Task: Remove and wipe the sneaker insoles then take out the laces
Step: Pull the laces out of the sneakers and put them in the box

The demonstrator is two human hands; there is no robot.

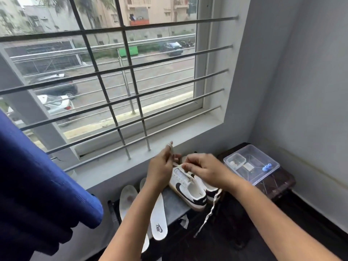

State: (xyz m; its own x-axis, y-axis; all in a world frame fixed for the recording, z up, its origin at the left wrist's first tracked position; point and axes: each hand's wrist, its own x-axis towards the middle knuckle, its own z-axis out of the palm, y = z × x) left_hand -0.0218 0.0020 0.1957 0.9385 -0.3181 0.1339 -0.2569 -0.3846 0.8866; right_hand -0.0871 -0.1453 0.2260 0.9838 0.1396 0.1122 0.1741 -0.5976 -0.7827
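over sneaker (188, 187) toe end: left hand (162, 169) pinches lace end (171, 147) lifted; right hand (202, 167) pinched at eyelets. advise drawing one crossing at a time, steadying upper. freed lace (208, 215) dangles off shelf edge (175, 206); insoles (158, 223) lie left, already out.

White sneaker (188, 191), insoles (159, 213) beside

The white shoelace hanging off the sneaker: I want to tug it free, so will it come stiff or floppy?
Probably floppy: the flat white shoelace dangles limply, twisting, below the white-and-black sneaker. Likely light, and it may snag in eyelets near the right hand.
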